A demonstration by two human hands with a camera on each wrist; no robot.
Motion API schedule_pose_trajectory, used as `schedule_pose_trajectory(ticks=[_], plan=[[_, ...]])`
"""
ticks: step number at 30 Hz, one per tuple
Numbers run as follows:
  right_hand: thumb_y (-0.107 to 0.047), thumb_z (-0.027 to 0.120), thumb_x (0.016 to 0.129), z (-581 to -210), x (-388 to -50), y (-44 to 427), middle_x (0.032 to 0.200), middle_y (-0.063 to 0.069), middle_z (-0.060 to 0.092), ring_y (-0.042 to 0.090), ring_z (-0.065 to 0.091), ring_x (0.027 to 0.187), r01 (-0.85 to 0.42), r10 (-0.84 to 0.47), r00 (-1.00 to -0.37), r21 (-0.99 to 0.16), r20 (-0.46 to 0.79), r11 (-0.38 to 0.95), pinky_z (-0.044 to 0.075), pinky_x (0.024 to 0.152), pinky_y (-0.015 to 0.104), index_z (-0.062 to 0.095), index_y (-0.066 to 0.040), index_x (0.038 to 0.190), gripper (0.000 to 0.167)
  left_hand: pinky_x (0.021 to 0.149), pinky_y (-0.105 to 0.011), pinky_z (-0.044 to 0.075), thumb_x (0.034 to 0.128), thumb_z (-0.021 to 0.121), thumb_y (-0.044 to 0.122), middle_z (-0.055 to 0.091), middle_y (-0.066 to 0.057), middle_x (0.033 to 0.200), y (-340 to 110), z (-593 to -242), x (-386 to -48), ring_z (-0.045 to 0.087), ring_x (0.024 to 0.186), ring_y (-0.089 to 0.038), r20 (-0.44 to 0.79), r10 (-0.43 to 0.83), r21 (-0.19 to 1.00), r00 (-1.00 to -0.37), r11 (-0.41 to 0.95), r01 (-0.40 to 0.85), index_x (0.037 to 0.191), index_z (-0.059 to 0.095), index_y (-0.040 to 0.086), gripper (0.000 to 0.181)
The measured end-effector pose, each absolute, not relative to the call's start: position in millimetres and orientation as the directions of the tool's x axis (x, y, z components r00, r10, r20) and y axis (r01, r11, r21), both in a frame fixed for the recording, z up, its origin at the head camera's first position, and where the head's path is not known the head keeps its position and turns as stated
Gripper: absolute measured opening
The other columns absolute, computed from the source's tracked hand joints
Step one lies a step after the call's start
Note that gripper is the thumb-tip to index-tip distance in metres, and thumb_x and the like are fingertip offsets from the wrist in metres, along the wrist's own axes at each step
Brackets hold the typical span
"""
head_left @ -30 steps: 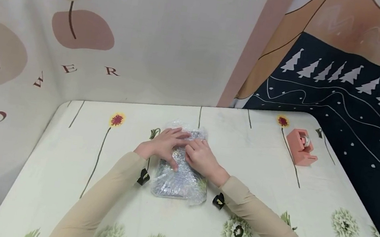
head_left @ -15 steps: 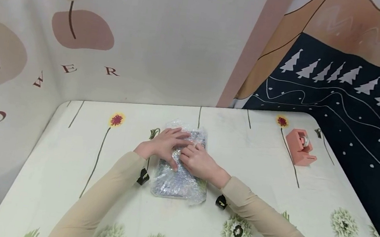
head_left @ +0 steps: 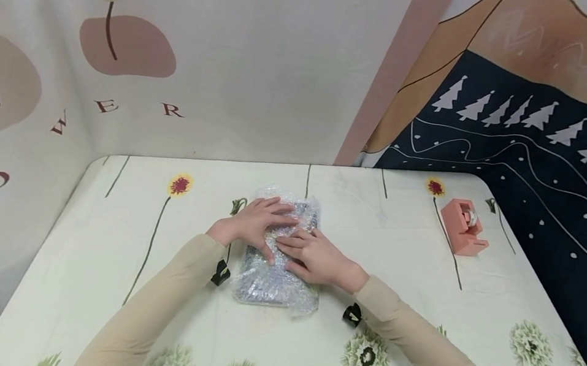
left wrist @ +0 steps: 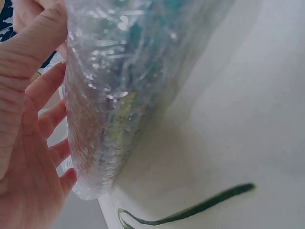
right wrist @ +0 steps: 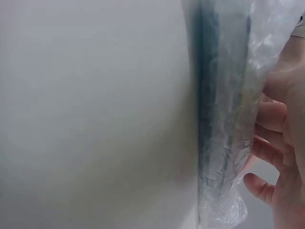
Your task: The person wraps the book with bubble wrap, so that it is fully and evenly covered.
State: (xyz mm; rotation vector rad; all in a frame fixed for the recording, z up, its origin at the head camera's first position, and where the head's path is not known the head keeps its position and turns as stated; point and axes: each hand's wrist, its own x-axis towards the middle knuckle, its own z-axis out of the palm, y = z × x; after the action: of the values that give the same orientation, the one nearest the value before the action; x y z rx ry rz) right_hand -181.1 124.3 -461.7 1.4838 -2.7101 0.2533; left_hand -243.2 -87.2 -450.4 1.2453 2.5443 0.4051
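A flat rectangular package in bubble wrap [head_left: 271,285] lies on the table, its clear wrap crinkled and jutting past the far edge. Across its upper left part rests my left hand [head_left: 257,224], fingers spread and the thumb toward me. My right hand [head_left: 319,257] lies on the package's right half, its fingertips close to the left hand's. The left wrist view shows the left fingers [left wrist: 47,119] fairly straight against the bubble wrap [left wrist: 109,95]. In the right wrist view the right fingers [right wrist: 269,152] touch the wrapped package [right wrist: 224,95] from above. What is inside shows only as blurred colours.
A pink tape dispenser [head_left: 464,230] with a roll of tape stands at the table's far right. Flowers are printed on the white tablecloth [head_left: 386,238]. A pale wall hanging [head_left: 240,77] rises behind the table, and a dark one with trees [head_left: 542,154] at the right.
My right hand has slid toward me and slightly right over the wrap, and its fingers have straightened from a curl. The left hand and the package have stayed in place.
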Motion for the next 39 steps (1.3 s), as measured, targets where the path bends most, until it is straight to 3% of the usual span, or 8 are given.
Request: schedule_pose_trajectory(ticks=[8, 17, 24, 27, 31, 39], plan=[[-0.033, 0.055, 0.094, -466, -175, 133, 0.133, 0.003, 0.054, 0.021, 0.046, 0.125, -0.831, -0.822, -0.548, -0.209, 0.156, 0.515, 0.039, 0.097, 0.046, 0.053, -0.008, 0.133, 0.047, 0.110, -0.058, 0.011, 0.0552, 0.083, 0.054, 0.028, -0.010, 0.151, -86, -451, -243, 0.013, 0.139, -0.041, -0.127, 0.797, 0.367, -0.590, 0.591, 0.719, 0.141, 0.044, 0.019, 0.101], [-0.023, 0.059, 0.093, -468, -172, 143, 0.135, 0.016, 0.050, 0.031, 0.044, 0.127, -0.855, -0.844, -0.495, -0.289, 0.208, 0.430, 0.035, 0.104, 0.046, 0.053, 0.003, 0.129, 0.045, 0.110, -0.057, 0.009, 0.0566, 0.083, 0.053, 0.027, -0.010, 0.152, -85, -452, -244, 0.011, 0.140, -0.040, -0.128, 0.799, 0.380, -0.587, 0.587, 0.715, 0.142, 0.044, 0.019, 0.099], [-0.027, 0.057, 0.093, -469, -175, 140, 0.133, 0.013, 0.053, 0.026, 0.045, 0.127, -0.825, -0.823, -0.537, -0.316, 0.184, 0.468, 0.038, 0.102, 0.045, 0.056, -0.001, 0.128, 0.044, 0.111, -0.056, 0.009, 0.0559, 0.083, 0.053, 0.027, -0.009, 0.152, -86, -449, -243, 0.012, 0.140, -0.040, -0.135, 0.794, 0.376, -0.593, 0.594, 0.711, 0.141, 0.044, 0.019, 0.099], [-0.030, 0.054, 0.095, -467, -178, 134, 0.134, 0.012, 0.052, 0.026, 0.044, 0.127, -0.797, -0.803, -0.578, -0.311, 0.144, 0.518, 0.038, 0.101, 0.047, 0.052, -0.003, 0.133, 0.046, 0.111, -0.056, 0.009, 0.0561, 0.083, 0.053, 0.027, -0.010, 0.152, -86, -450, -243, 0.012, 0.140, -0.040, -0.137, 0.796, 0.371, -0.590, 0.594, 0.714, 0.141, 0.044, 0.019, 0.100], [-0.033, 0.045, 0.099, -468, -179, 125, 0.139, 0.009, 0.046, 0.026, 0.039, 0.129, -0.775, -0.782, -0.619, -0.219, 0.075, 0.593, 0.038, 0.097, 0.047, 0.046, -0.007, 0.138, 0.048, 0.110, -0.057, 0.010, 0.0563, 0.082, 0.054, 0.028, -0.011, 0.151, -86, -450, -243, 0.012, 0.139, -0.041, -0.131, 0.800, 0.372, -0.586, 0.587, 0.719, 0.142, 0.043, 0.018, 0.100], [-0.037, 0.039, 0.100, -466, -180, 120, 0.149, 0.003, 0.035, 0.025, 0.034, 0.130, -0.796, -0.801, -0.598, -0.133, 0.025, 0.590, 0.039, 0.093, 0.047, 0.038, -0.009, 0.144, 0.052, 0.111, -0.056, 0.011, 0.0550, 0.083, 0.055, 0.027, -0.009, 0.152, -87, -452, -245, 0.012, 0.140, -0.039, -0.133, 0.796, 0.355, -0.590, 0.594, 0.722, 0.141, 0.044, 0.019, 0.101]])
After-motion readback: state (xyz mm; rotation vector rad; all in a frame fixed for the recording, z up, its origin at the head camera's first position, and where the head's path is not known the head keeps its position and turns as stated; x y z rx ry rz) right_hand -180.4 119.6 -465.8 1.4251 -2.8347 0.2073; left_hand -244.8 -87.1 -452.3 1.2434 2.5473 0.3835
